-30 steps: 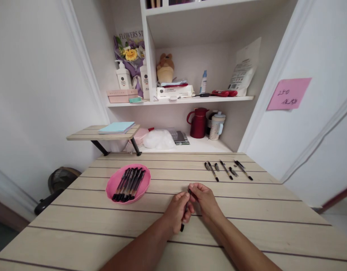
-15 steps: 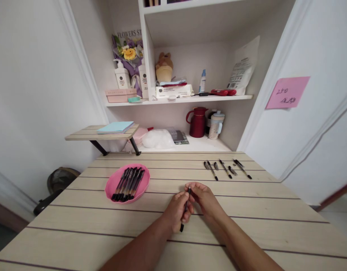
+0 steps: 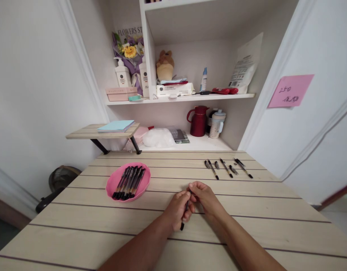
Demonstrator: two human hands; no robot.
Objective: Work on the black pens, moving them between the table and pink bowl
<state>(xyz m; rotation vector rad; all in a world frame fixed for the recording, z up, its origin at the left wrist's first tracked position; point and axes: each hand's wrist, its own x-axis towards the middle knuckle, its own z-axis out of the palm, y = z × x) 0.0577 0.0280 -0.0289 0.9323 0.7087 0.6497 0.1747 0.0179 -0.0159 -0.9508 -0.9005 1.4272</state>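
Over the middle of the table, my left hand is wrapped round a black pen, whose dark lower end sticks out below the fist. My right hand pinches at the upper tip of the same pen, and its fingers touch those of the left. The tip itself is hidden by the fingers. Left of the hands stands a pink bowl holding several capped black pens. Uncapped pens lie at the right back of the table, with loose caps and small parts beside them.
A small raised shelf with blue paper stands at the table's back left. Behind the table, a white cabinet shelf carries bottles and a wipes pack. Beneath it are a red jug and a cup.
My right fingertips have closed over the pen's tip, which showed between the hands before. The view has shifted slightly; the bowl and the laid-out pens have stayed put.
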